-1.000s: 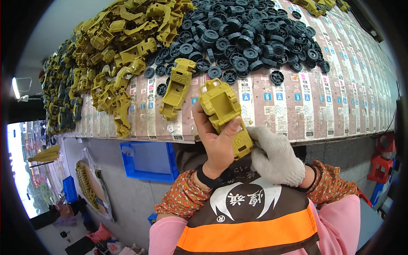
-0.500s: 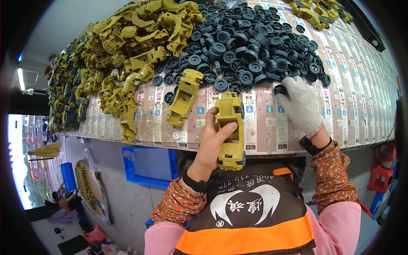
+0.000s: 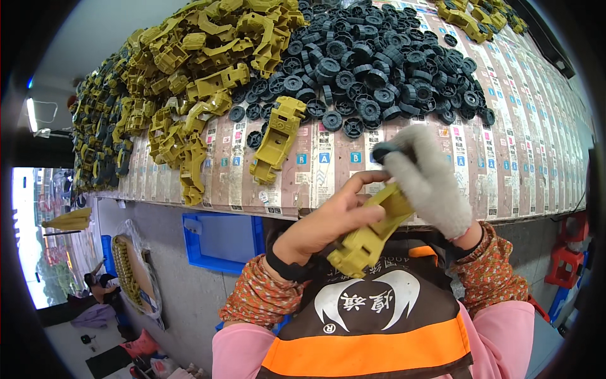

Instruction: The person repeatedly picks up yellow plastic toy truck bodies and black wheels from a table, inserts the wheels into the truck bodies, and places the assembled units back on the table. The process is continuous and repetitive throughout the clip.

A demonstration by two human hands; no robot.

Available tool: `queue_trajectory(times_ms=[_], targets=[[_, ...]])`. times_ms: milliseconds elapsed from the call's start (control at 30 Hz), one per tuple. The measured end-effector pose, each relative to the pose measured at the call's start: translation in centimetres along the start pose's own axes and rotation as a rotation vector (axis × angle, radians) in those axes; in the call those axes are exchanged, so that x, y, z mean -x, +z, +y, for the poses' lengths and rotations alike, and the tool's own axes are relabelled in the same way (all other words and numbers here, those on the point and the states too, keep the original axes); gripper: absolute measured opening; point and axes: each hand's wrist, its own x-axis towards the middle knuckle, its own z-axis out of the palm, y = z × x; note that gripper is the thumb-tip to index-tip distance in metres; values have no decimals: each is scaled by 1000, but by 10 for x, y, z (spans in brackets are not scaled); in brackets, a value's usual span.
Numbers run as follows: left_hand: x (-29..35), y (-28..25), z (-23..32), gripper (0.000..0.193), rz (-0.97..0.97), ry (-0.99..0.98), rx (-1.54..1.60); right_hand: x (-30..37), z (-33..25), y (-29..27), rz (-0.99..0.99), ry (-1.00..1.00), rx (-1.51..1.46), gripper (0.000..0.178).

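Note:
My bare left hand [image 3: 338, 218] is closed round a yellow plastic toy car body [image 3: 369, 243], tilted above the table's front edge. Gloved in white, my right hand [image 3: 429, 174] pinches a dark toy wheel [image 3: 384, 150] over the far end of that body. Whether the wheel touches it, I cannot tell. Another yellow car body [image 3: 278, 140] lies on the table to the left of my hands. Beyond them spreads a heap of dark toy wheels [image 3: 385, 69].
A large pile of yellow car bodies [image 3: 183, 57] fills the table's left, and more yellow parts [image 3: 473, 22] lie far right. Below the paper-covered table [image 3: 527, 151] are a blue bin [image 3: 224, 243] and red stools [image 3: 565, 259]. A person [image 3: 101, 284] is at lower left.
My right hand has left the edge of the wheel heap with a wheel and come to the car body. My left hand has tilted the body and moved it slightly right.

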Motion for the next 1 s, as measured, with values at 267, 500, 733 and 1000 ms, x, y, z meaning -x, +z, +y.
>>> queue_trajectory(times_ms=[267,500,733,1000], targets=[[-2,10,-25,100,159,471,318,12,0,-7,438,335,-203,20],[-8,9,-14,47,408,437,315,42,3,15,172,158,-324,36],[-2,16,-22,69,394,306,148,17,9,8,71,92,-75,26],[-6,20,-34,51,352,308,111,13,0,24,106,99,-52,22]])
